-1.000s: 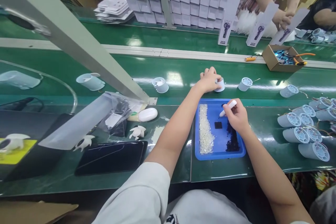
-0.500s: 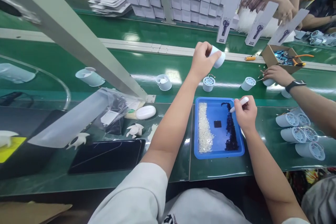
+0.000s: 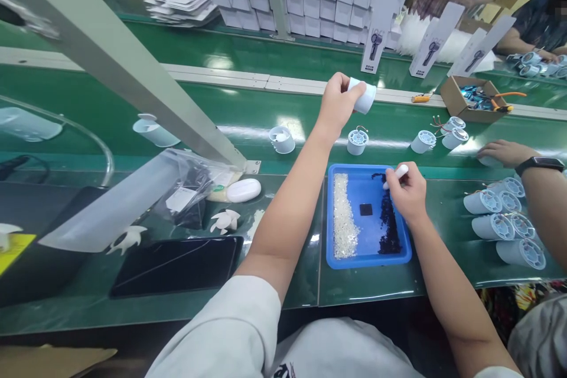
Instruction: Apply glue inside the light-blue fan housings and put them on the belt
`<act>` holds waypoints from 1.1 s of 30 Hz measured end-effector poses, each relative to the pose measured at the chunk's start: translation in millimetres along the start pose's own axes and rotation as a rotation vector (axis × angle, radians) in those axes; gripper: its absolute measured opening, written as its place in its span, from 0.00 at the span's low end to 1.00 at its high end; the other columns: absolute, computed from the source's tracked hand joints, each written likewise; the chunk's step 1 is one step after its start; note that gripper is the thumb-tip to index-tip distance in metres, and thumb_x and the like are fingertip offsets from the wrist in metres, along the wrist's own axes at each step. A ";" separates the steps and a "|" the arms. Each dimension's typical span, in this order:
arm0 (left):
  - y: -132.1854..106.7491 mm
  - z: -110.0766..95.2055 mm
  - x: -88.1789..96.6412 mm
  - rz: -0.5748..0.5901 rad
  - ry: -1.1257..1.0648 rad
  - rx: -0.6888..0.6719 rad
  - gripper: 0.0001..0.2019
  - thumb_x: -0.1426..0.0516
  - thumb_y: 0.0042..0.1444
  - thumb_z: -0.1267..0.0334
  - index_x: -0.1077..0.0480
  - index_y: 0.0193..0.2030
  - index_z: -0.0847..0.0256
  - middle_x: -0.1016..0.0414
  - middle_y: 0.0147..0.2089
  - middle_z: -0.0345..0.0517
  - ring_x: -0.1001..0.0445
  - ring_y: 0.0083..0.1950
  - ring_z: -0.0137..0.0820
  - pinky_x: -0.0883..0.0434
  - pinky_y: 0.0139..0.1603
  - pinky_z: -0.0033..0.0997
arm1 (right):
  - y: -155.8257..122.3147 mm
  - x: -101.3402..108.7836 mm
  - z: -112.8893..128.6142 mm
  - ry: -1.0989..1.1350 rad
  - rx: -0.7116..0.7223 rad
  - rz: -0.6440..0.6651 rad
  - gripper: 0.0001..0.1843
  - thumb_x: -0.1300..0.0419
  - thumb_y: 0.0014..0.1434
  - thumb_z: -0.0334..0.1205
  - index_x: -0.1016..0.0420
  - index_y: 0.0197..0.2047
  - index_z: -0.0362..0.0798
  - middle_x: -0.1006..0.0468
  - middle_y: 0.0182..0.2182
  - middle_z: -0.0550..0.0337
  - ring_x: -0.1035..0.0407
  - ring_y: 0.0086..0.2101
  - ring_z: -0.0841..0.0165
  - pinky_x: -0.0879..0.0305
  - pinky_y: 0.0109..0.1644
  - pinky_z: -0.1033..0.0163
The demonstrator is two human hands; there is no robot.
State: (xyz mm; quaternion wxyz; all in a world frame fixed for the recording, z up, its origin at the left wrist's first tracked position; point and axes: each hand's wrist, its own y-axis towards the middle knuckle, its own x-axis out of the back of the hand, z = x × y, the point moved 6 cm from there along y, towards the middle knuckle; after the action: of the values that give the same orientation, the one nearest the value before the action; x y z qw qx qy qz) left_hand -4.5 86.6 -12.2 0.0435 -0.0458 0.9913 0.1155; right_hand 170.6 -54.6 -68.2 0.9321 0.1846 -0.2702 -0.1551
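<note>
My left hand (image 3: 337, 105) grips a light-blue plastic cylinder housing (image 3: 365, 98), tilted above the green belt. My right hand (image 3: 408, 192) is closed around a white pen-shaped tool (image 3: 401, 172), its tip down at the dark pieces (image 3: 388, 227) along the right side of a blue tray (image 3: 330, 212). Small clear-white pieces (image 3: 344, 218) form a strip along the tray's left side, and a black square (image 3: 365, 209) lies between the strips. Just beyond the tray, a light-blue housing with wires (image 3: 357, 142) stands on the belt.
A co-worker's hand (image 3: 505, 153) reaches in from the right, near several housings (image 3: 491, 227). A cardboard box (image 3: 460, 103) of blue parts stands behind. A slanted metal post (image 3: 146, 77) crosses the left side. A black tablet-like slab (image 3: 177, 266) and white fan blades (image 3: 225, 221) lie left.
My right hand has shifted slightly left with the pen-shaped tool, while my left hand still holds the housing. The co-worker's hand has moved right, leaving housings on the belt.
</note>
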 end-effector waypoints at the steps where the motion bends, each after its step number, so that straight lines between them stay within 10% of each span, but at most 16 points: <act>1: -2.3 -0.6 -2.0 0.034 -0.045 0.047 0.09 0.45 0.60 0.67 0.43 0.30 0.60 0.37 0.35 0.40 0.28 0.47 0.30 0.29 0.48 0.35 | -0.4 -1.7 2.6 0.008 0.014 0.024 0.12 0.41 0.56 0.43 0.40 0.27 0.52 0.36 0.19 0.69 0.41 0.21 0.73 0.43 0.28 0.64; 7: -11.0 -0.5 -12.6 0.094 -0.258 0.199 0.10 0.43 0.60 0.62 0.42 0.33 0.60 0.32 0.35 0.41 0.27 0.44 0.29 0.27 0.46 0.33 | -5.7 0.3 10.9 0.161 0.014 0.016 0.10 0.41 0.56 0.43 0.38 0.28 0.51 0.33 0.22 0.67 0.39 0.22 0.73 0.40 0.27 0.64; 13: -18.0 3.9 -27.5 0.169 -0.294 0.245 0.08 0.42 0.61 0.64 0.38 0.33 0.62 0.32 0.32 0.40 0.28 0.35 0.23 0.27 0.44 0.30 | -15.1 -15.9 26.2 0.170 0.175 0.353 0.07 0.38 0.55 0.38 0.32 0.28 0.50 0.30 0.22 0.66 0.37 0.22 0.74 0.38 0.27 0.65; 21: -29.8 3.5 -40.3 0.235 -0.117 0.255 0.06 0.44 0.61 0.67 0.33 0.33 0.65 0.33 0.29 0.38 0.34 0.27 0.21 0.31 0.37 0.26 | -3.0 20.1 5.0 0.603 0.055 -0.259 0.11 0.36 0.58 0.48 0.31 0.39 0.53 0.24 0.37 0.63 0.22 0.34 0.69 0.25 0.40 0.60; 33: -42.1 4.3 -55.0 0.372 -0.003 0.245 0.12 0.42 0.60 0.64 0.36 0.26 0.64 0.35 0.25 0.37 0.36 0.24 0.20 0.35 0.27 0.22 | 3.0 17.0 -9.7 0.704 -0.092 -0.239 0.15 0.41 0.61 0.54 0.31 0.41 0.52 0.20 0.39 0.60 0.21 0.42 0.66 0.23 0.45 0.59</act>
State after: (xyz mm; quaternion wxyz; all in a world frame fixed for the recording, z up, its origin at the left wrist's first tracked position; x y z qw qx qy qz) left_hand 54.7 51.2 -20.4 0.0280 0.1436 0.9892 0.0002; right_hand 190.3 -56.1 -67.0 0.9506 0.2149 0.0976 -0.2018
